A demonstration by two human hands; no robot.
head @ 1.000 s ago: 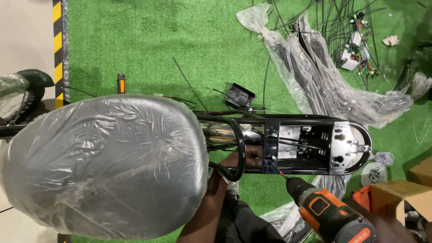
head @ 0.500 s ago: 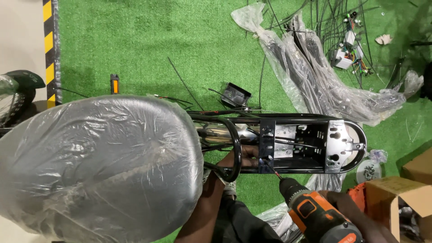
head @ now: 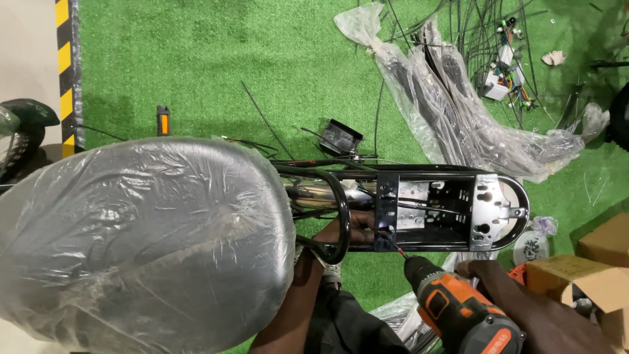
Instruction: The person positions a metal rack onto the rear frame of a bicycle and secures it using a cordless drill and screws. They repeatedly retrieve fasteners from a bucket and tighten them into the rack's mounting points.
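Note:
A black metal rear rack (head: 452, 177) with a silver end plate extends right from a large saddle (head: 141, 246) wrapped in clear plastic. My left hand (head: 350, 226) reaches up from below and grips the rack's lower rail and black bracket beside the seat loop. My right hand (head: 524, 305) holds an orange and black cordless drill (head: 458, 311). The drill's bit (head: 398, 251) points up-left and its tip meets the bracket's bottom edge next to my left fingers.
Green artificial turf lies underneath. Crumpled clear plastic wrapping (head: 452, 111) and a tangle of black cables with connectors (head: 504, 72) lie at upper right. Cardboard boxes (head: 590, 275) sit at right, a small black box (head: 341, 137) above the rack, a yellow-black striped edge (head: 65, 72) at left.
The drill has risen and its bit tip now touches the rack bracket. My left hand stays on the rail. The view has shifted slightly.

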